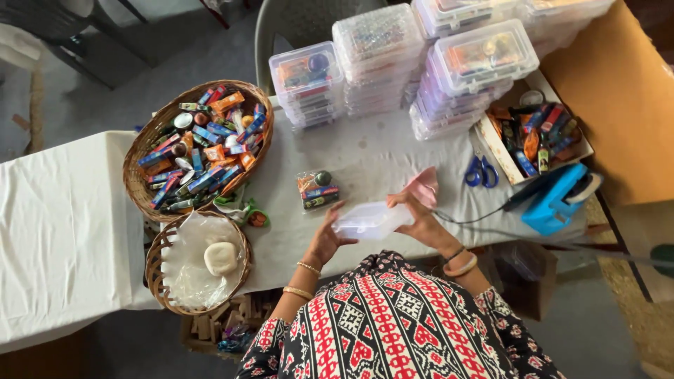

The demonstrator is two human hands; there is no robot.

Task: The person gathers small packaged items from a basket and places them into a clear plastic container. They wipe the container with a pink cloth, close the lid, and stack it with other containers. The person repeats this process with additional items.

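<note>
A small clear plastic box (371, 219) sits between both my hands just above the near edge of the white-covered table (63, 210). My left hand (327, 235) grips its left end. My right hand (420, 219) holds its right side, fingers curled over the top. A clear packet of small colourful items (316, 189) lies on the cloth just beyond the box. A pink folded piece (423, 186) rests beside my right hand.
A large wicker basket (144, 144) holds several small coloured packets. A smaller basket (160, 247) holds plastic and a pale round soap. Stacks of filled clear boxes (393, 70) line the far edge. Blue scissors (481, 171), an open carton (500, 146) and a blue tool (558, 196) lie right.
</note>
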